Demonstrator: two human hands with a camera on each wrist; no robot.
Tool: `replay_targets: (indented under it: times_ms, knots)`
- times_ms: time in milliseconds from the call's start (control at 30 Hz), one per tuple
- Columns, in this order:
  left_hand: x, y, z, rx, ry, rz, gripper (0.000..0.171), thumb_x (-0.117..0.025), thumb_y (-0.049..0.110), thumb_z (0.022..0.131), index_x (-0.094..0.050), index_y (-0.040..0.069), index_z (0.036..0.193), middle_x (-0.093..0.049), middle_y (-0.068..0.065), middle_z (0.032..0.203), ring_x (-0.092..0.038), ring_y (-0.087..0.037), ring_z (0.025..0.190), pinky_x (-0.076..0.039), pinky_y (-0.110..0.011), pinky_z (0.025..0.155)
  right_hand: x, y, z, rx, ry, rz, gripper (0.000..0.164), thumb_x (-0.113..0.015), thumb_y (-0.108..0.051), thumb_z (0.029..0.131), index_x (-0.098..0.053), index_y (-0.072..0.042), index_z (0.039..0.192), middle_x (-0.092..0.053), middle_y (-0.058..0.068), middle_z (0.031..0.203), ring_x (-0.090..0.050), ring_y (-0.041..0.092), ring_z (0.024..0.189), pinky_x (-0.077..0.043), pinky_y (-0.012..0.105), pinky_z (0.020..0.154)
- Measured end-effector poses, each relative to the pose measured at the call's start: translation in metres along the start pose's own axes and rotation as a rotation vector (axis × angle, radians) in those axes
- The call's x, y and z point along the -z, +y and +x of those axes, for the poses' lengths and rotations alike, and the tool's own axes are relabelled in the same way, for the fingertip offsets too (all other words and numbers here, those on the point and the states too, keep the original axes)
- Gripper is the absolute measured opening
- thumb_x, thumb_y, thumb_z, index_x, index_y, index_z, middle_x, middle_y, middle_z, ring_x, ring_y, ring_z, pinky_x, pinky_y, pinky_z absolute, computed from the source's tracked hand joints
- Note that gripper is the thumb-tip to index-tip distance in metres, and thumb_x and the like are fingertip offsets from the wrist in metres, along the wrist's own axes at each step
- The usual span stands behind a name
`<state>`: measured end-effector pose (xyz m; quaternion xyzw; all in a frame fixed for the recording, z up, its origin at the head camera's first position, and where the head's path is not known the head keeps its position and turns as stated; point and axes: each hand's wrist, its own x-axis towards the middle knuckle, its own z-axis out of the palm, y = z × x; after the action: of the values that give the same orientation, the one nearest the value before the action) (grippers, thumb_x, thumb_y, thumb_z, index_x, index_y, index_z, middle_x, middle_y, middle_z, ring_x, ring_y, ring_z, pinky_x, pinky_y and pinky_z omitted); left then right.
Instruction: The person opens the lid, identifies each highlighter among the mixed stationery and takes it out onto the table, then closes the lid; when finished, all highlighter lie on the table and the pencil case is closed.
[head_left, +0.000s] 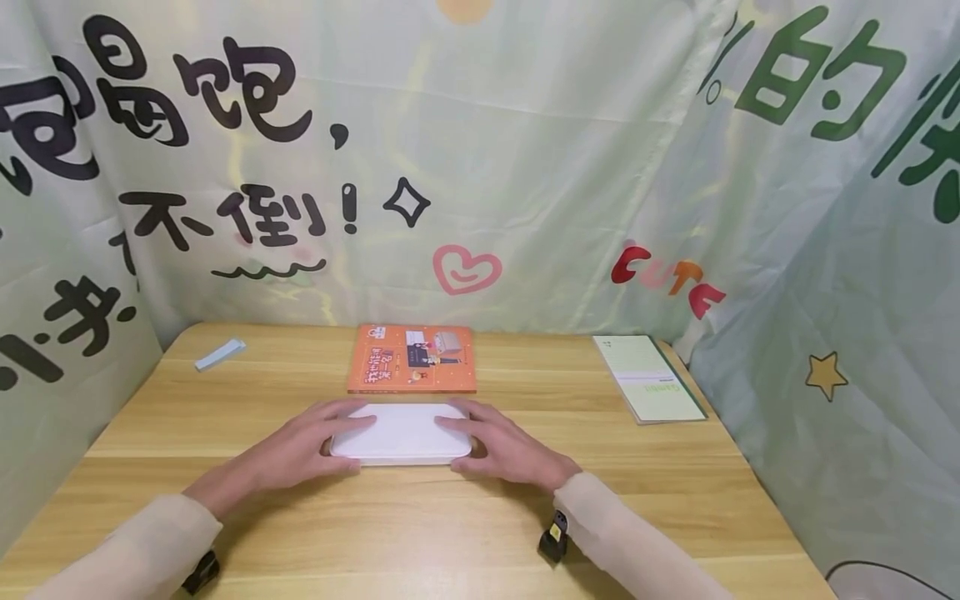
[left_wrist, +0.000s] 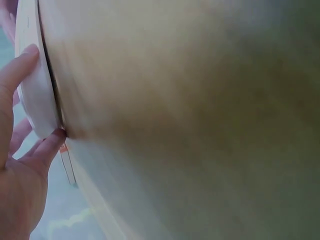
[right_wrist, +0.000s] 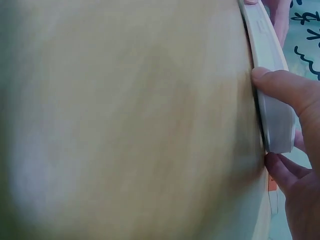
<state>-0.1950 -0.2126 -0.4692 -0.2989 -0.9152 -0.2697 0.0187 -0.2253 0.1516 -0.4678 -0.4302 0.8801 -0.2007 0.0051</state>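
Observation:
A flat white box [head_left: 405,435] with rounded corners lies at the middle of the table, long side toward me. My left hand [head_left: 303,446] grips its left end, the thumb along the near side and other fingers over the top and at the end. At the opposite end my right hand [head_left: 513,446] holds it in a mirrored way. In the left wrist view, the left thumb [left_wrist: 22,65] presses the side of the white box [left_wrist: 37,95]. The right wrist view shows the right thumb [right_wrist: 280,82] on the box's side [right_wrist: 275,112], with fingertips low at its end.
Just behind the box lies an orange book [head_left: 412,358] with a cartoon cover. A pale green notebook [head_left: 648,379] sits near the table's right edge, and a small light-blue strip [head_left: 220,354] at the back left. Printed cloth [head_left: 525,167] hangs around the wooden table [head_left: 405,533].

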Motion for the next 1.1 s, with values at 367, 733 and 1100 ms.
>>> replay_targets:
  times_ms: [367, 733, 1100]
  knots:
    - [0.011, -0.002, 0.007, -0.001, -0.036, -0.008, 0.062, -0.068, 0.056, 0.089, -0.057, 0.026, 0.142, -0.043, -0.007, 0.155, -0.044, -0.035, 0.138, -0.039, -0.063, 0.106, 0.001, -0.003, 0.004, -0.041, 0.009, 0.026, 0.074, -0.073, -0.039, 0.091, -0.035, -0.031, 0.155, -0.026, 0.01, 0.163, -0.033, 0.026, 0.144, -0.037, 0.048, 0.113]
    - [0.013, -0.003, 0.01, 0.165, 0.001, -0.203, 0.061, -0.069, 0.06, 0.086, -0.062, 0.027, 0.136, -0.057, 0.001, 0.144, -0.05, -0.031, 0.135, -0.042, -0.057, 0.107, -0.002, 0.0, 0.0, -0.114, 0.027, 0.217, 0.089, -0.08, -0.04, 0.084, -0.028, -0.036, 0.157, -0.028, -0.004, 0.162, -0.032, 0.018, 0.145, -0.035, 0.053, 0.114]
    - [0.014, -0.004, 0.01, 0.262, 0.039, -0.343, 0.057, -0.062, 0.059, 0.091, -0.056, 0.028, 0.138, -0.052, -0.002, 0.147, -0.048, -0.035, 0.136, -0.044, -0.059, 0.104, -0.003, 0.004, -0.008, -0.16, 0.112, 0.55, 0.072, -0.08, -0.018, 0.085, -0.03, -0.022, 0.136, -0.035, 0.003, 0.159, -0.045, 0.023, 0.14, -0.04, 0.032, 0.111]
